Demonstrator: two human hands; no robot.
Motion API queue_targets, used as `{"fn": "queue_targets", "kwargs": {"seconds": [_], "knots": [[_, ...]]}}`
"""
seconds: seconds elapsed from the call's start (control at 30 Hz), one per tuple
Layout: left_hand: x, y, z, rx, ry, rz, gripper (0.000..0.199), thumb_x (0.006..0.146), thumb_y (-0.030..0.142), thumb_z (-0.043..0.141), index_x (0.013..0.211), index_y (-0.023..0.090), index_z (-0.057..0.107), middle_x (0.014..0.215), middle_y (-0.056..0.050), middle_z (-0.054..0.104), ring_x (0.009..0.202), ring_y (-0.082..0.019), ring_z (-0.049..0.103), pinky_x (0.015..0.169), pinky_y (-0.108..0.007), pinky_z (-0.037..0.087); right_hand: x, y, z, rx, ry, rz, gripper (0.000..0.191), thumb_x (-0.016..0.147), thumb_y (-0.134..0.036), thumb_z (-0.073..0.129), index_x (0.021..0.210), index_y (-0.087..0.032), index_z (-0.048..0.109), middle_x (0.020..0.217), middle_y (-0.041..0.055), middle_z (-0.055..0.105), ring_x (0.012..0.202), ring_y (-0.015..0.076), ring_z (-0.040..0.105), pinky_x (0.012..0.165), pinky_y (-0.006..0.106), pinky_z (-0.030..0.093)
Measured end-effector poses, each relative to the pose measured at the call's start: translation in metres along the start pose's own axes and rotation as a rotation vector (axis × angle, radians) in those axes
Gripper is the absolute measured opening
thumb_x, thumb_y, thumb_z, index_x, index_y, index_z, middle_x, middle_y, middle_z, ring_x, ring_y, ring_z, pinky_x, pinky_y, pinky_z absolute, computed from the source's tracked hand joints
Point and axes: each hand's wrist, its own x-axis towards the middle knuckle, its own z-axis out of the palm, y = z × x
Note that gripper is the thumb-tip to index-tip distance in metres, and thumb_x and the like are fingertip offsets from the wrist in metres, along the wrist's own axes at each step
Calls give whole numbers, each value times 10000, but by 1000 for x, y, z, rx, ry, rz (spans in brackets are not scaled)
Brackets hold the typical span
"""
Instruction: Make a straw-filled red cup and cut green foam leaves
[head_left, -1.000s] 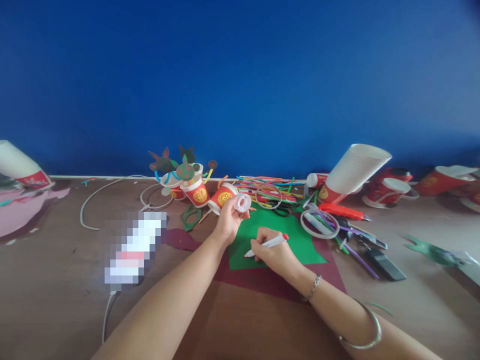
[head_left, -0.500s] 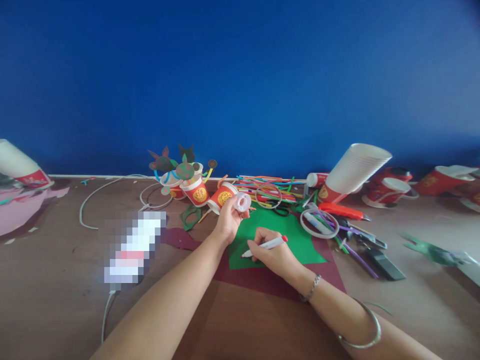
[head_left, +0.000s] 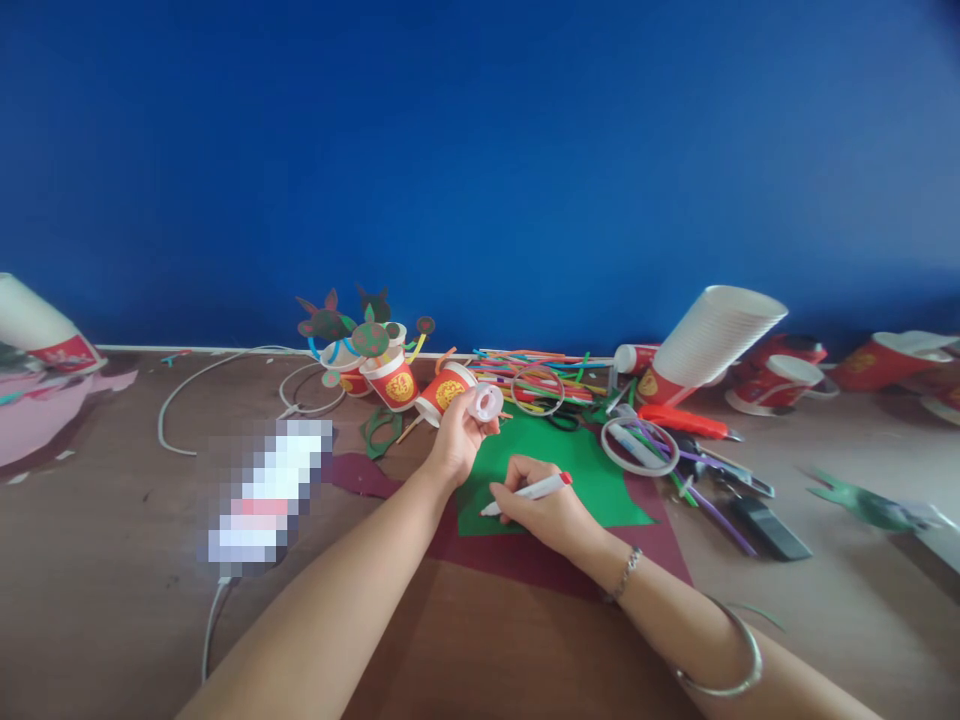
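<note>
My left hand (head_left: 456, 440) holds a small whitish round roll (head_left: 486, 402) with a hole, its fingers closed around it above the paper's upper left part. A white marker (head_left: 536, 489) with red ends is gripped in my right hand (head_left: 541, 505), its tip pointing left at the lower left part of a green sheet (head_left: 600, 480). Whether the tip touches the sheet is hard to tell. Under the green sheet lies a dark red sheet (head_left: 667, 550). A tipped red cup (head_left: 442, 395) is just behind my left hand.
A phone-like device (head_left: 274, 495) with a cable lies at left. Behind are decorated cups (head_left: 394, 383) and colourful sticks (head_left: 547, 362). At right are a leaning cup stack (head_left: 709, 340), a red cutter (head_left: 686, 422), a tape ring (head_left: 641, 447) and a black stapler-like tool (head_left: 769, 525).
The marker's tip has moved very slightly to the left with my right hand. My left hand has kept its hold on the roll and hardly moved.
</note>
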Motion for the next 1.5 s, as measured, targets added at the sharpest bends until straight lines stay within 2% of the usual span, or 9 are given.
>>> {"fn": "queue_targets", "kwargs": {"seconds": [0.97, 1.27, 1.5], "knots": [[1, 0, 1, 11, 14, 8, 256, 682, 370, 579, 759, 127, 598, 614, -15, 568, 481, -103, 500, 482, -237, 386, 0, -3, 0, -1, -7, 21, 228, 722, -232, 558, 539, -207, 425, 501, -20, 623, 507, 137, 609, 439, 195, 383], [1, 0, 0, 11, 2, 5, 248, 690, 364, 569, 764, 129, 602, 625, -19, 579, 483, -104, 503, 485, -236, 386, 3, 5, 0, 119, -6, 57, 208, 746, -261, 538, 585, -215, 415, 466, -21, 617, 498, 155, 636, 402, 187, 354], [0, 0, 0, 3, 13, 6, 251, 691, 357, 564, 772, 123, 601, 639, -25, 583, 488, -106, 494, 490, -240, 378, 0, -1, 0, 52, -31, 28, 224, 732, -242, 555, 557, -209, 420, 509, -18, 628, 521, 147, 631, 450, 198, 398]]}}
